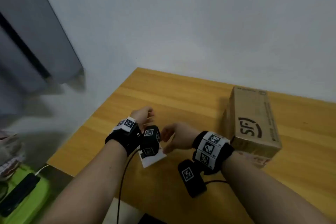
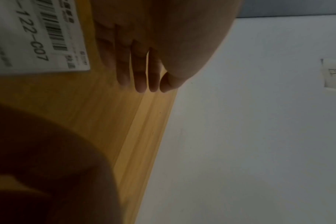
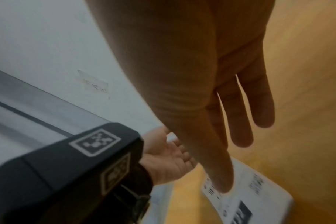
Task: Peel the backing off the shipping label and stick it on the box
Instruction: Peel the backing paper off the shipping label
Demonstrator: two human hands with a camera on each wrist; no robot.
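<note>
Wooden tabletop (image 1: 181, 92) filled the lower half of the head view, with the cardboard box (image 1: 254, 120) lying on it to the right and the white shipping label (image 1: 154, 159) flat on the wood between the two wrists. The left hand (image 1: 143, 114) hung just past the label's far side and the right hand (image 1: 177, 138) hovered at its right edge; neither plainly gripped it, so the step looked like the reach for the label, with the peel not begun. In the left wrist view the left hand's fingers (image 2: 140, 72) were straight and close together above the bare table, holding nothing, while the label's printed face with its barcode (image 2: 38, 37) lay beside them and apart. In the right wrist view the right hand's fingers (image 3: 240, 113) were extended and loose, one fingertip over or on the label's near corner (image 3: 259, 197); whether it touched could not be told through the blur. The left hand showed there palm up and relaxed (image 3: 167, 159). The next move probably called for lifting a corner of the label and pinching it so that the backing could be separated.
</note>
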